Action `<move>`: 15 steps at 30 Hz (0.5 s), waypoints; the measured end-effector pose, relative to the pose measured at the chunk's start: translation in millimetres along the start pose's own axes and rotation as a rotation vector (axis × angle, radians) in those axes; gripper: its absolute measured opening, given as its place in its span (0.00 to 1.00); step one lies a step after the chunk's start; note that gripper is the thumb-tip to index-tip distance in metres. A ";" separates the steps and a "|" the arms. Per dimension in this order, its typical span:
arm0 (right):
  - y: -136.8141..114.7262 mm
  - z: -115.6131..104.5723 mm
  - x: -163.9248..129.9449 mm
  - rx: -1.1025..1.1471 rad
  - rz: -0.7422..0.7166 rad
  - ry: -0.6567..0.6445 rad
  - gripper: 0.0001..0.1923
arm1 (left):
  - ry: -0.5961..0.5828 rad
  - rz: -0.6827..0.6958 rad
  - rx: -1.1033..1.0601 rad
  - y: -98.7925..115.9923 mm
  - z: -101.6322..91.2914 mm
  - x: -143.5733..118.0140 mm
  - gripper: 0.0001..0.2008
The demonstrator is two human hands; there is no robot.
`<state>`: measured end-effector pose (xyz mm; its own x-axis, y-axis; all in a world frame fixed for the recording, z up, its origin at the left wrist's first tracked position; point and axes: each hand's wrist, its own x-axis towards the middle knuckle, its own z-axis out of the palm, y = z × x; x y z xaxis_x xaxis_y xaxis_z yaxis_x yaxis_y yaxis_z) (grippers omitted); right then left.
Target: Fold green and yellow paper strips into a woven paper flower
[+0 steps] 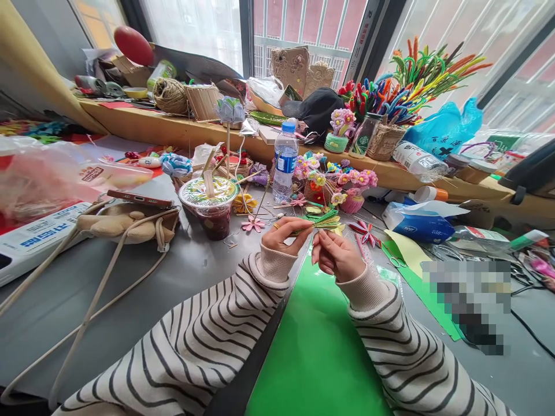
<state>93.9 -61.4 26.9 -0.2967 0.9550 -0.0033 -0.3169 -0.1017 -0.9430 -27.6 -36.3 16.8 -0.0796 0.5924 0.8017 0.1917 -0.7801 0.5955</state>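
Over the near end of the desk, my left hand (284,236) is closed with its fingertips pinching a bundle of thin green and yellow strips (328,221), which fans out to the right. My right hand (339,254) is just beside it, thumb and forefinger pressed together at the bundle's gathered end. What those fingertips hold is too small to make out. Beneath both hands lies a glossy green sheet (321,341). A pink paper flower (252,224) is left of my hands, and a red and white paper flower (366,232) rests to the right.
A lidded cup of dark drink (212,211) and a water bottle (285,164) stand beyond my hands. Left is a beige bag with a phone (139,198) on it. Scissors (395,261), a tissue pack (418,222) and a blurred-out patch are right. Flowers and pipe cleaners crowd the back.
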 end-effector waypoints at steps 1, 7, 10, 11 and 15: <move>0.2 -0.1 0.1 -0.011 -0.003 -0.001 0.16 | 0.004 -0.042 -0.027 0.2 0.4 0.0 0.06; -0.8 0.1 0.1 -0.113 -0.046 0.003 0.15 | 0.011 -0.252 -0.248 0.4 4.3 0.8 0.09; -3.4 2.2 -1.4 -0.149 -0.089 0.025 0.17 | -0.002 -0.335 -0.333 3.1 4.3 2.2 0.08; -4.2 3.1 -2.0 -0.158 -0.101 0.030 0.19 | -0.010 -0.366 -0.350 4.6 3.9 2.8 0.08; -5.2 5.9 -3.7 -0.161 -0.123 0.040 0.23 | -0.029 -0.491 -0.383 10.7 2.3 5.4 0.07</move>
<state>91.3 -66.1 33.8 -0.2276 0.9681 0.1047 -0.1991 0.0590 -0.9782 -23.7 -41.0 27.3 -0.0419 0.9013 0.4312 -0.2258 -0.4290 0.8746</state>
